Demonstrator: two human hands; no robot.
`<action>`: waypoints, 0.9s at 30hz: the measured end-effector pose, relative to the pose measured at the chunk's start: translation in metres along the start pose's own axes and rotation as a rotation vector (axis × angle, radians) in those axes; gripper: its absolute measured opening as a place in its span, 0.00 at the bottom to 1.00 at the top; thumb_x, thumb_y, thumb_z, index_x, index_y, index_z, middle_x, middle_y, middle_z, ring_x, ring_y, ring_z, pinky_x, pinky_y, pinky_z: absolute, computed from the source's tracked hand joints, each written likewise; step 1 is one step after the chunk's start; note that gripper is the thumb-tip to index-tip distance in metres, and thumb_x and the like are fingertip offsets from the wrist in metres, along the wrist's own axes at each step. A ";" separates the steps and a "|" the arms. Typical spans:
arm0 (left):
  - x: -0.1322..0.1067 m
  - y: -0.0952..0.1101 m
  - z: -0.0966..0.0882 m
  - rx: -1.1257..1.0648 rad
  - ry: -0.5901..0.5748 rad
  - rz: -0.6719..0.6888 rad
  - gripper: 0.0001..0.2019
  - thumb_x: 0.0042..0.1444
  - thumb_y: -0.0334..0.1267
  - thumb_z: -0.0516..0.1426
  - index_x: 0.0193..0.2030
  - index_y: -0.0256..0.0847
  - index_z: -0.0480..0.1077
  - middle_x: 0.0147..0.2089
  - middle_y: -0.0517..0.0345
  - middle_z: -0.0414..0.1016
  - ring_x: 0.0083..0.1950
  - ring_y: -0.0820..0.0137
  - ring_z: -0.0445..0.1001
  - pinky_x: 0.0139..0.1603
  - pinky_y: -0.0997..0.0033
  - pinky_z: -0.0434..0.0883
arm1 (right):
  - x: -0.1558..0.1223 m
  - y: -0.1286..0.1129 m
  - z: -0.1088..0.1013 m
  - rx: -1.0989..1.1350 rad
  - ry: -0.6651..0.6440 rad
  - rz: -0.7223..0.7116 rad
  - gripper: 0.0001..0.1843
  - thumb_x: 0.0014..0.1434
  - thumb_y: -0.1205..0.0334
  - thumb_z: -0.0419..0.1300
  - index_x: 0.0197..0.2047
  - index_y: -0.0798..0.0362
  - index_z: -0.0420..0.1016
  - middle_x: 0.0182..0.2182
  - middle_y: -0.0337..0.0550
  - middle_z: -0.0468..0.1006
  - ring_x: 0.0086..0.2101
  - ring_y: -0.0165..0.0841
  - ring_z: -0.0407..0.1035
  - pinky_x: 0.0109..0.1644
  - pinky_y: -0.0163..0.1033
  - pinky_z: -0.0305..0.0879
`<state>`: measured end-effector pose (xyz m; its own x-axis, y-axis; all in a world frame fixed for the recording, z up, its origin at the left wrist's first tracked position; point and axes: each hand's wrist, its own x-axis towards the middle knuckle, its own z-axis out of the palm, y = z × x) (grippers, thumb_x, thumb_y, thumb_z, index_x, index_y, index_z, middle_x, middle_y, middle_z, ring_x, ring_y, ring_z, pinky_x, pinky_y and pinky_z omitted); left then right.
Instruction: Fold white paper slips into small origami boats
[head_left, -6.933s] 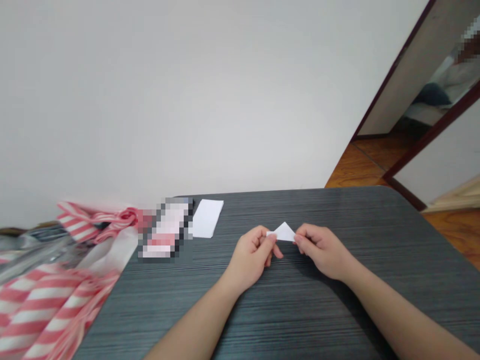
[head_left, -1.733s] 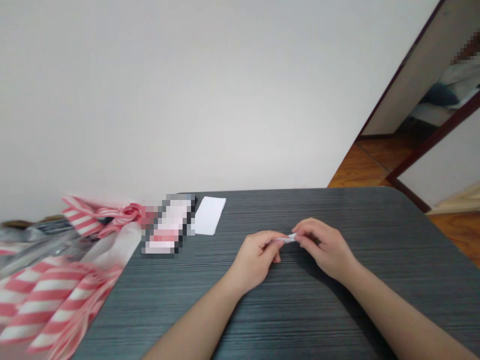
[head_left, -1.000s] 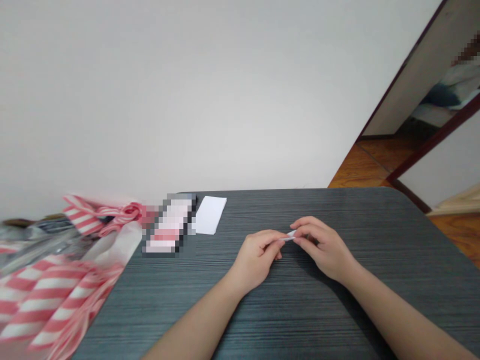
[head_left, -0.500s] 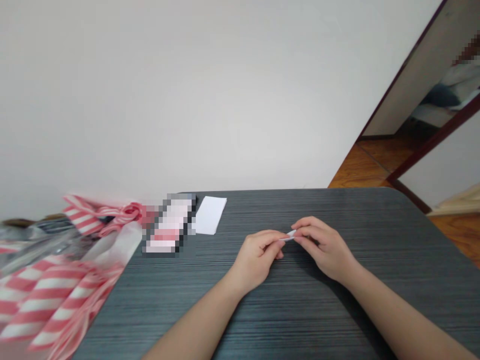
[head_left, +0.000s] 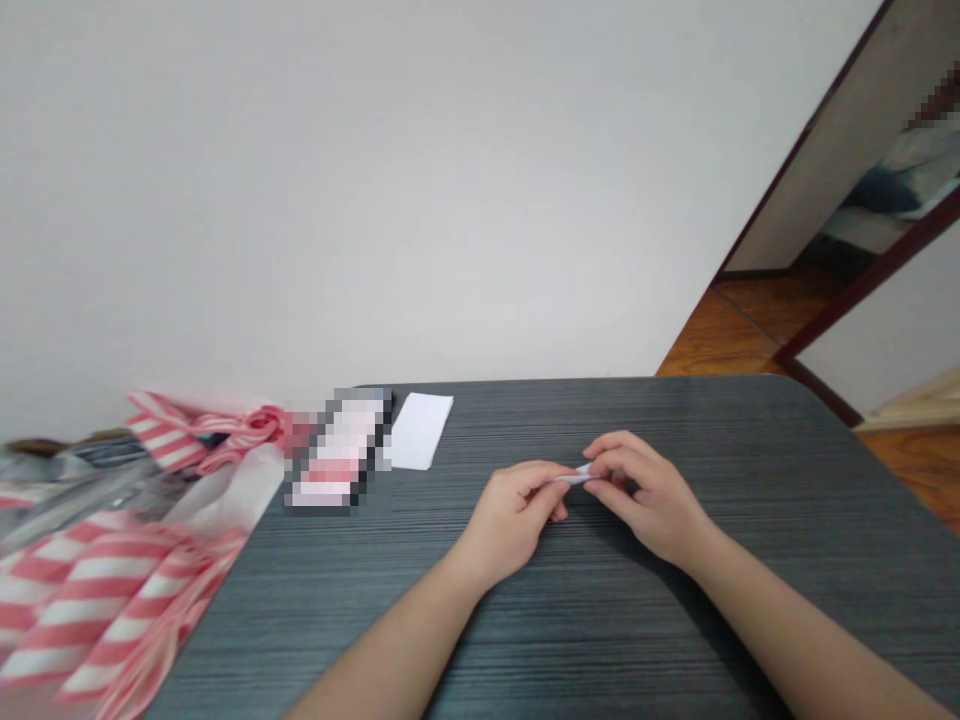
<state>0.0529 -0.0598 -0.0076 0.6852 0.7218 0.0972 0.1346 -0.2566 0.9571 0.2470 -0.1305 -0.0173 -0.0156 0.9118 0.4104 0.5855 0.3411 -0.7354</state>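
Observation:
A small white piece of folded paper [head_left: 576, 478] is held between my two hands, just above the dark table [head_left: 480, 420]. My left hand [head_left: 517, 520] pinches its left end between thumb and fingers. At the right end, my right hand [head_left: 651, 498] grips it with thumb and fingertips. Most of the paper is hidden by the fingers. Further back on the left lies a stack of white paper sheets [head_left: 422, 431], apart from both hands.
A pixelated phone-like slab [head_left: 341, 445] lies left of the white sheets. Red-and-white striped fabric [head_left: 97, 590] and clear plastic bags [head_left: 232, 490] are heaped beyond the table's left edge. A white wall [head_left: 480, 200] stands behind the table.
My right fingers have shifted slightly on the folded paper, and a little more of it shows between the hands. My left hand has stayed in place.

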 end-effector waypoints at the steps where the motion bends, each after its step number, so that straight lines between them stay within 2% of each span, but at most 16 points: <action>1: 0.000 0.000 0.000 -0.001 -0.002 0.000 0.13 0.65 0.36 0.54 0.47 0.38 0.79 0.28 0.59 0.75 0.30 0.74 0.72 0.34 0.76 0.68 | 0.000 0.000 0.000 0.000 0.003 0.004 0.03 0.60 0.68 0.62 0.38 0.51 0.73 0.45 0.45 0.74 0.26 0.27 0.65 0.31 0.36 0.66; 8: -0.001 0.000 0.000 0.017 -0.010 0.020 0.12 0.65 0.37 0.54 0.46 0.39 0.79 0.28 0.59 0.75 0.30 0.74 0.72 0.35 0.76 0.68 | 0.001 -0.001 0.000 -0.024 0.004 0.017 0.04 0.61 0.69 0.61 0.35 0.51 0.74 0.44 0.46 0.74 0.30 0.29 0.68 0.32 0.36 0.66; 16: -0.001 -0.002 0.000 0.022 -0.027 0.038 0.13 0.65 0.36 0.53 0.49 0.39 0.79 0.30 0.58 0.75 0.31 0.73 0.73 0.37 0.74 0.70 | 0.002 -0.002 -0.001 -0.067 0.008 -0.033 0.07 0.64 0.70 0.58 0.35 0.51 0.74 0.42 0.45 0.75 0.39 0.34 0.71 0.42 0.38 0.68; 23: -0.001 -0.002 0.000 0.036 -0.010 0.030 0.14 0.65 0.37 0.53 0.49 0.38 0.79 0.29 0.58 0.75 0.30 0.73 0.73 0.36 0.75 0.70 | 0.003 -0.001 -0.001 -0.061 0.005 -0.017 0.06 0.63 0.69 0.59 0.36 0.51 0.75 0.42 0.44 0.75 0.37 0.32 0.71 0.38 0.36 0.68; 27: -0.001 -0.002 0.000 0.042 -0.012 0.032 0.14 0.66 0.37 0.53 0.48 0.38 0.79 0.29 0.58 0.75 0.31 0.73 0.73 0.38 0.75 0.70 | 0.004 -0.001 -0.002 -0.057 0.012 -0.032 0.07 0.64 0.71 0.58 0.36 0.51 0.75 0.40 0.44 0.75 0.40 0.34 0.71 0.44 0.38 0.68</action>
<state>0.0519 -0.0596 -0.0091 0.6981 0.7051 0.1242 0.1422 -0.3066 0.9412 0.2475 -0.1280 -0.0137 -0.0255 0.8978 0.4397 0.6300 0.3560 -0.6902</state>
